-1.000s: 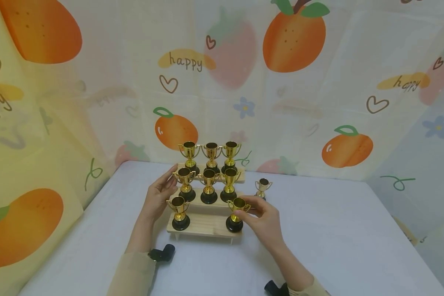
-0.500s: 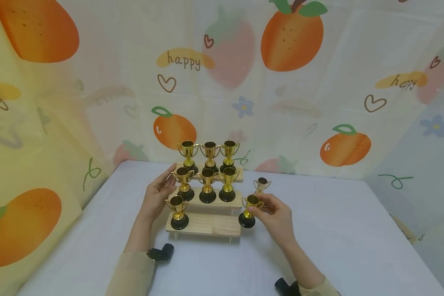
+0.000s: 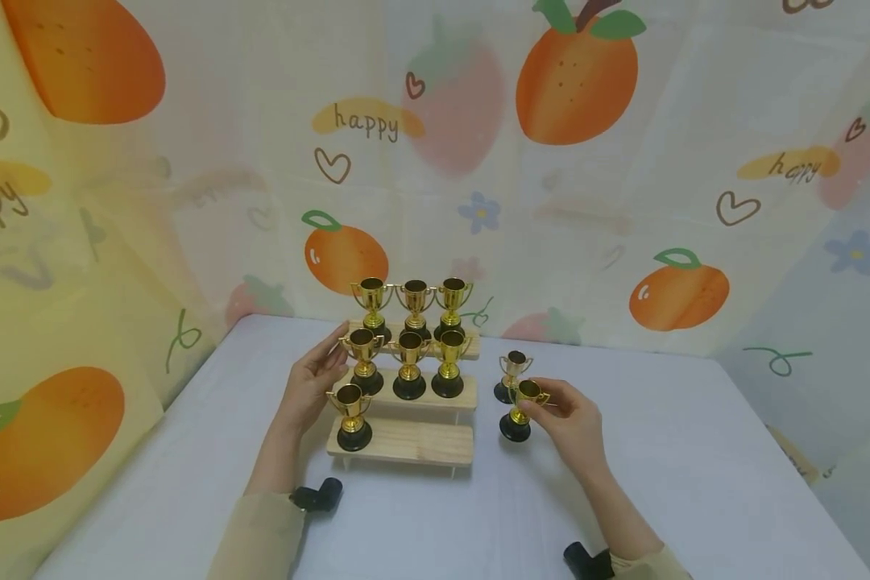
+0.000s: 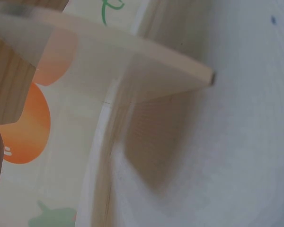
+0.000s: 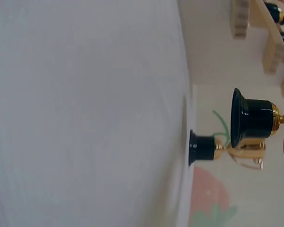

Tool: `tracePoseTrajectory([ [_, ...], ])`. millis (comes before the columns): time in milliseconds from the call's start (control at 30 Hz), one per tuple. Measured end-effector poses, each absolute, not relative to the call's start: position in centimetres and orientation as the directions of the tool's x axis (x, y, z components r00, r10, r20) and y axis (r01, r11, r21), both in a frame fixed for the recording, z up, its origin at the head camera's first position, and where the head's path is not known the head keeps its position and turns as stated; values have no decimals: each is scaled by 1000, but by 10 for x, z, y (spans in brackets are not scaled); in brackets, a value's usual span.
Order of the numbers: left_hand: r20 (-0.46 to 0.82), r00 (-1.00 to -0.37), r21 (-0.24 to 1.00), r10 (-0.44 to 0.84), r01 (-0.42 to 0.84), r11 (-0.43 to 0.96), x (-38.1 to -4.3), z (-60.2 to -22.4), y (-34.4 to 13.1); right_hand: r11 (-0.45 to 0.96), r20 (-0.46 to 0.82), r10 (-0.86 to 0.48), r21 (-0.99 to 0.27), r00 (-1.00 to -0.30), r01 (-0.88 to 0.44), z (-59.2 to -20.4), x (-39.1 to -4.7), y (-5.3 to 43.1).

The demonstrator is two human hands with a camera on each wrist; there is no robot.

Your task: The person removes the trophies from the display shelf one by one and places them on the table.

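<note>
In the head view my right hand point(image 3: 569, 423) pinches a small gold trophy cup point(image 3: 528, 400) by its upper part, just right of the wooden stand. Its black base point(image 5: 255, 118) hangs above the table in the right wrist view. My left hand point(image 3: 312, 387) grips the left side of the three-tier wooden display stand point(image 3: 420, 441), fingertips at the top shelf. Three trophies point(image 3: 416, 302) stand on the top tier and three more point(image 3: 410, 358) on the middle one. A single trophy point(image 3: 351, 412) occupies the bottom tier's left end. Much of the left hand is outside its wrist view.
Another trophy point(image 3: 513, 372) stands upright on the table, just behind the held one. White cloth covers the table point(image 3: 660, 451), and a fruit-printed curtain point(image 3: 565, 193) hangs along its back edge. A corner of a wooden shelf point(image 4: 180, 71) juts into the left wrist view.
My right hand has lifted the trophy off the right end of the bottom tier and carried it right, toward the one on the table. My left hand stays at the stand.
</note>
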State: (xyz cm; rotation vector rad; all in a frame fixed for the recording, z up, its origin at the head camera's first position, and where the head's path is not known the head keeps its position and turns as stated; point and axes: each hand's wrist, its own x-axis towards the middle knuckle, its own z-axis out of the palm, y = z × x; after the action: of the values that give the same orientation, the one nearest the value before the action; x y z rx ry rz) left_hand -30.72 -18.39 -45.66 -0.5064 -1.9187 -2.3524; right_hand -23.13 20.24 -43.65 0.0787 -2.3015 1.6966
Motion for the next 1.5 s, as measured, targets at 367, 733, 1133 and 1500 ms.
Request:
tracePoseTrajectory([
  [367, 276, -948, 948, 161, 241, -206, -307, -457, -186, 305, 262, 161, -930, -952, -204, -441, -248, 230],
  [733, 293, -940, 942, 176, 252, -220, -308, -460, -185, 414, 226, 177, -900, -958, -136, -441, -262, 249],
  [1133, 263, -949, 956, 174, 232, -181, -310, -461, -188, 442, 138, 182, -896, -974, -44, -433, -276, 257],
  [1500, 274, -947, 952, 167, 241, -191, -309, -461, -187, 389, 113, 182, -921, -977, -34, -443, -292, 266],
])
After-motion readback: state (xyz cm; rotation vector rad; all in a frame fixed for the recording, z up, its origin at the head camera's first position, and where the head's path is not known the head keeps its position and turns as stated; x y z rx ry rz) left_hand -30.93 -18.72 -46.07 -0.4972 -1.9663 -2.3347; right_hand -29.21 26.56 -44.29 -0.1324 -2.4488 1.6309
